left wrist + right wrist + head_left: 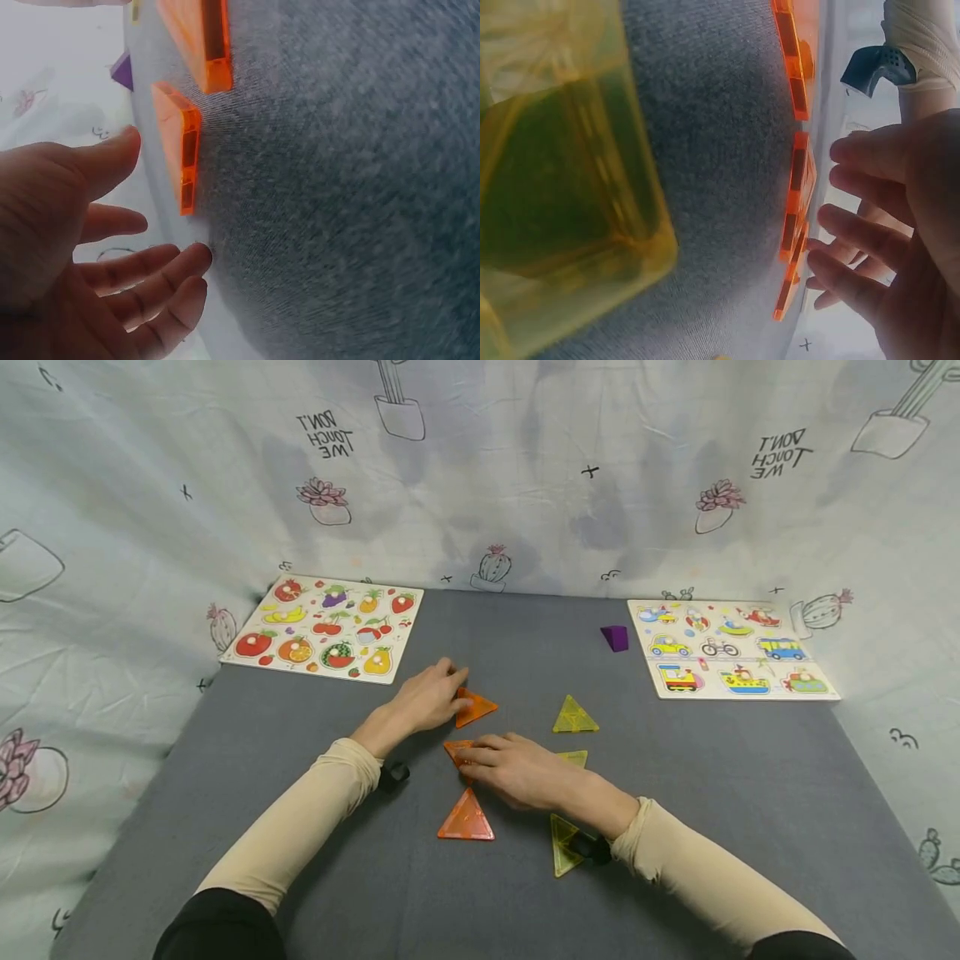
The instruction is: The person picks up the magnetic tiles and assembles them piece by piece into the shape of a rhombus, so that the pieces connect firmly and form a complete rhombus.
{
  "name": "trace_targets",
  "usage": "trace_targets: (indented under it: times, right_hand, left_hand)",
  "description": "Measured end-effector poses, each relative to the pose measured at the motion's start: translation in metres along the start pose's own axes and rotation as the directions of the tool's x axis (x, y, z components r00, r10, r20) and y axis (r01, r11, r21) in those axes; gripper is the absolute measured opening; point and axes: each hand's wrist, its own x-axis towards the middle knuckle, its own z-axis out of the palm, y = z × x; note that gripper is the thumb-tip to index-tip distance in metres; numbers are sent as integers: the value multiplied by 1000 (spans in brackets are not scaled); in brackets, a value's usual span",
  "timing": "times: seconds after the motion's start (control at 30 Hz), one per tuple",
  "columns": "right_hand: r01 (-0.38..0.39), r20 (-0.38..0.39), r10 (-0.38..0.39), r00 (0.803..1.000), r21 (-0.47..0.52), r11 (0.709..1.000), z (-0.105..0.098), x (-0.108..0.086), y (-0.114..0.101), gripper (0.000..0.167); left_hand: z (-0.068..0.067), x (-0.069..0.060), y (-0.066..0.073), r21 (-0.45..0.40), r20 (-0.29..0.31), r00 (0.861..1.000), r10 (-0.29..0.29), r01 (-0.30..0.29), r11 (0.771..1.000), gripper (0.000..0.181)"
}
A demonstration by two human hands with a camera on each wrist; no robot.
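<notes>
Three orange translucent triangle tiles lie in a column on the grey cloth. My left hand (426,697) is at the far orange tile (474,708), its fingers loosely spread; in the left wrist view that tile (180,150) has a gap from the thumb. Over the middle orange tile (453,748) hovers my right hand (525,770), partly covering it. The right wrist view shows the right hand (900,225) with loose fingers and nothing gripped. Nearest me lies the third orange tile (466,818), untouched. Yellow triangle tiles (575,717) form another column, two partly hidden by the right arm.
A fruit puzzle board (322,631) stands at the back left, a vehicle puzzle board (731,650) at the back right. Beside the latter sits a purple block (616,638). A patterned curtain (525,468) hangs behind the table.
</notes>
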Motion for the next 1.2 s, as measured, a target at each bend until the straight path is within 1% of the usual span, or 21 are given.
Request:
trace_targets:
  times: [0.07,0.17,0.23,0.33,0.43,0.53,0.7,0.8,1.0,1.13,1.2]
  right_hand:
    - [-6,34,6,999,0,1000,1,0,-1,33]
    - [-16,77,16,997,9,1000,2,0,-1,33]
    - [-25,94,23,995,18,1000,2,0,-2,34]
    - [-29,96,26,995,30,999,3,1,-3,34]
    - [-31,78,27,997,41,999,4,2,-3,33]
    - [-38,55,35,998,49,998,4,1,-1,31]
    - [-61,27,60,998,59,996,4,-1,2,30]
    - [-75,13,74,997,78,994,4,-1,3,29]
    - [-102,1,102,995,67,993,5,-2,7,26]
    - [-139,-29,141,990,65,988,7,-3,12,22]
    - [-159,-44,162,986,66,985,8,-3,14,19]
  left_hand:
    - [1,1,0,28,7,1000,11,-12,1000,62]
    - [3,2,1,65,2,1000,25,-25,998,61]
    - [4,3,1,82,1,1000,30,-30,996,59]
    - [6,3,1,95,12,1000,25,-26,995,56]
    - [7,2,-1,86,20,1000,12,-13,996,51]
    - [7,2,-3,74,12,1000,15,-16,997,45]
    - [8,1,-7,54,-24,999,36,-35,998,36]
    - [9,-2,-13,43,-53,998,31,-28,999,33]
    - [10,-8,-22,29,-104,994,28,-25,999,29]
    - [9,-11,-26,11,-128,992,12,-11,1000,25]
    - [8,-13,-27,9,-130,991,0,2,1000,24]
